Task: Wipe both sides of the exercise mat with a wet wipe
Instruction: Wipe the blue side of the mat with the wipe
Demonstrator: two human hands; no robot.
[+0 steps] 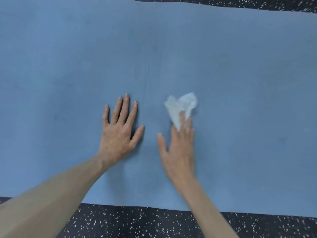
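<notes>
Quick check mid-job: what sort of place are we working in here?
Probably a gym or home workout room. A blue mat lies flat on black rubber floor with white flecks, the kind common in gyms. Nothing else of the room shows.

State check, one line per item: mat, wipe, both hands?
exercise mat: unrolled, lying flat on the speckled floor, faint crease down the middle.
wet wipe: crumpled, on the mat, pressed under the right fingers.
left hand: flat, fingers spread, palm down on the mat, holds nothing.
right hand: fingers straight, pressing the wipe against the mat; motion-blurred.
</notes>
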